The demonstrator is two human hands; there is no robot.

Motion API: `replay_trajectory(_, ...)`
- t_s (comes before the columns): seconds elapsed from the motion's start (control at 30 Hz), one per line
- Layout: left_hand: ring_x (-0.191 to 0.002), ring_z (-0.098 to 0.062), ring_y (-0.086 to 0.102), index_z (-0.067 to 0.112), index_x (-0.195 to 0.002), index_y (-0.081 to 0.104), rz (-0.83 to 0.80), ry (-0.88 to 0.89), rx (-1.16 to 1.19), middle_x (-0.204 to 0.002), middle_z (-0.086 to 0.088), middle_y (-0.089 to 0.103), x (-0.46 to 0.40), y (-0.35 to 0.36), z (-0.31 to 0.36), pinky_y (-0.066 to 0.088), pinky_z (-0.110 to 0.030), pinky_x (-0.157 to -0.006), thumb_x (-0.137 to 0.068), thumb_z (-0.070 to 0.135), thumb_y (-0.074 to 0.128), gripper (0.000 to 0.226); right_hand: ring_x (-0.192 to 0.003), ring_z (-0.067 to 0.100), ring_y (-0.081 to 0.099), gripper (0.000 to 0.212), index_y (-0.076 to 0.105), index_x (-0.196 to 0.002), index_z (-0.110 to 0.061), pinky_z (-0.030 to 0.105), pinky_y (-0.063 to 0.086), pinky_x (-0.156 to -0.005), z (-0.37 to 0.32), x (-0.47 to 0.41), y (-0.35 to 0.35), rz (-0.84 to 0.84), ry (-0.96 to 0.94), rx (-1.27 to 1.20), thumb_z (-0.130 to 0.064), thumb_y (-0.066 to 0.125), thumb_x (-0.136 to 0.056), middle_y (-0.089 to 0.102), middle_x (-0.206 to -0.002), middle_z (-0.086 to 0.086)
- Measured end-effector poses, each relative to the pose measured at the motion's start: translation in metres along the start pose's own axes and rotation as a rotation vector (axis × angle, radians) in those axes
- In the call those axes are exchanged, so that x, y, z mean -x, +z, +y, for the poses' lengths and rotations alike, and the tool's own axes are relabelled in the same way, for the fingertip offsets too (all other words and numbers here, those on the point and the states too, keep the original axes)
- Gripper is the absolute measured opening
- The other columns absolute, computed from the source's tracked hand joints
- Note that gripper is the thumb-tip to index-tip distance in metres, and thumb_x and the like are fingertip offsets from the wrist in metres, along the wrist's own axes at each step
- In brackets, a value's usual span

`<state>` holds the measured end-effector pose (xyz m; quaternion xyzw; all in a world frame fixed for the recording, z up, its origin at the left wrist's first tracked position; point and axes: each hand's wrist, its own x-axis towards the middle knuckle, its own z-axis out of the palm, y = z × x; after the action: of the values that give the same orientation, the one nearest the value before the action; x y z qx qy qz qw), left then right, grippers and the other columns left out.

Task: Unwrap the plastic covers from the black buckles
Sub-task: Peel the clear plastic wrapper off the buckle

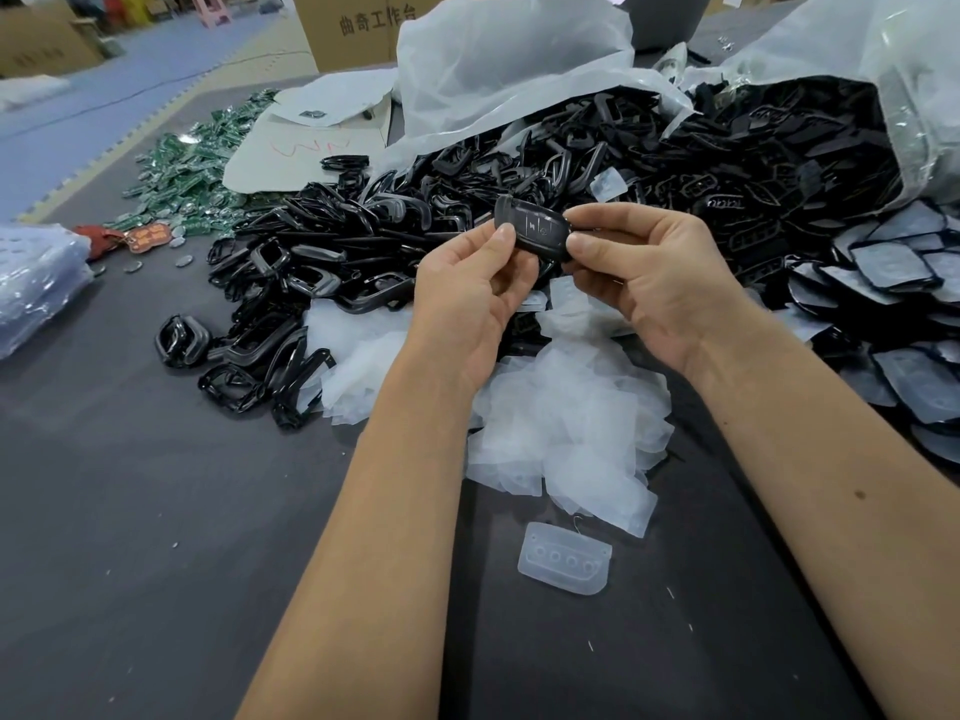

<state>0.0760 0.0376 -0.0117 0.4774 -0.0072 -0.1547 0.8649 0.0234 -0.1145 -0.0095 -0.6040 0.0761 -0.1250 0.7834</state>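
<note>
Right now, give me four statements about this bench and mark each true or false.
1. Both hands hold one black buckle above the table. True: the left hand and right hand each pinch an end.
2. The pile of clear plastic covers lies under the wrists. True.
3. The green pieces lie at the right edge. False: they lie far left.
4. The cardboard box stands on the near edge of the table. False: it is at the far side.
</note>
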Motion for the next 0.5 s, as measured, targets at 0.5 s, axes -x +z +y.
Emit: replay_trajectory(0.5, -0.057, -0.012, 0.064, -0.001, -0.106, 0.072, 0.022, 0.066, -0.364, -0.072, -0.004, 0.071, 0.004, -0.007, -0.003, 0.055, -0.018, -0.060, -0.091, 0.000, 0.074, 0.014, -0.093, 0.013, 0.075, 0.023, 0.079, -0.093, -0.010, 0.034, 0.064, -0.069, 0.006, 0.000, -0.006, 0.044, -0.543, 0.636, 0.009, 0.068, -0.088, 0.077, -0.104, -0.001)
